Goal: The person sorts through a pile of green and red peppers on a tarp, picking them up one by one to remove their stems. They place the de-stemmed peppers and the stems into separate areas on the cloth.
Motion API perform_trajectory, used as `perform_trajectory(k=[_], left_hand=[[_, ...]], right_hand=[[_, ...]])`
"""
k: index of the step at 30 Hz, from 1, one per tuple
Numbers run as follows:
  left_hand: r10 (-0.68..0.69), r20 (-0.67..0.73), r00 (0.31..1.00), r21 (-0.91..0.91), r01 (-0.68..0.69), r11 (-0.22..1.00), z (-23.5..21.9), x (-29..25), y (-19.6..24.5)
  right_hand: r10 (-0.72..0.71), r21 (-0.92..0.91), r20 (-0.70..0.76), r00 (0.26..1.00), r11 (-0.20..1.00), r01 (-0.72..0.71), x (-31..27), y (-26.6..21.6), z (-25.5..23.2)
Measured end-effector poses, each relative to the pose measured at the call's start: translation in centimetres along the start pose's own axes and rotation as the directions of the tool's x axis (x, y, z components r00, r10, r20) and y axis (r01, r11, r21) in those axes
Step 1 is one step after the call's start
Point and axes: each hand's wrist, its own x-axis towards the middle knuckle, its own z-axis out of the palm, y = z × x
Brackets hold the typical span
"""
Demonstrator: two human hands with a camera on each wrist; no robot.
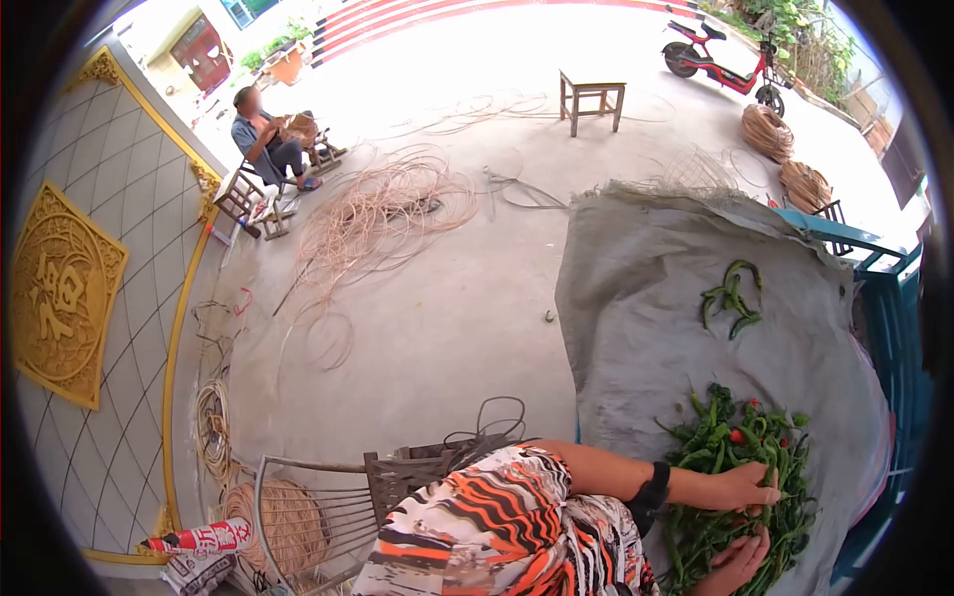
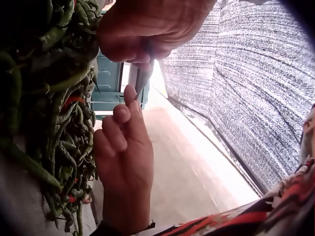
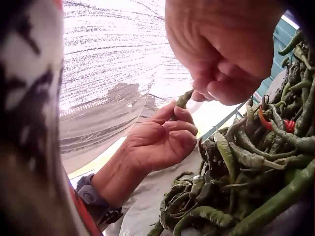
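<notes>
Both hands work close over a heap of green chili peppers (image 1: 711,452). My left hand (image 1: 733,487), a dark band at its wrist, pinches a single green chili pepper (image 3: 184,99) between thumb and fingers. From the other side, my right hand (image 1: 737,564) pinches the opposite end of this pepper with its fingertips. The right wrist view has the left hand (image 3: 160,145) below, palm turned up, and the right hand (image 3: 224,54) large above. Fingers hide part of the pepper in each wrist view.
A grey cloth (image 1: 636,298) lies beneath the heap. Farther up it are several loose peppers (image 1: 733,298). A few red peppers (image 3: 289,126) show among the green. Blue rails (image 1: 884,328) run along the right side. A seated person (image 1: 263,139), cane coils (image 1: 388,209) and a stool (image 1: 593,97) are beyond.
</notes>
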Motion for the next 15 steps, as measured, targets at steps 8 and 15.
perform_trajectory(k=[8, 15], left_hand=[[-0.257, -0.154, 0.954, -0.021, 0.257, 0.966, 0.3, 0.3, 0.9], [-0.319, 0.018, 0.948, 0.085, 0.316, 0.945, 1.2, -1.2, 0.6]], right_hand=[[-0.173, -0.464, -0.089, 0.981, 0.879, 0.113, 8.8, 7.8, 1.0], [-0.380, -0.300, 0.043, 0.924, 0.877, 0.374, 8.4, 9.1, 0.6]])
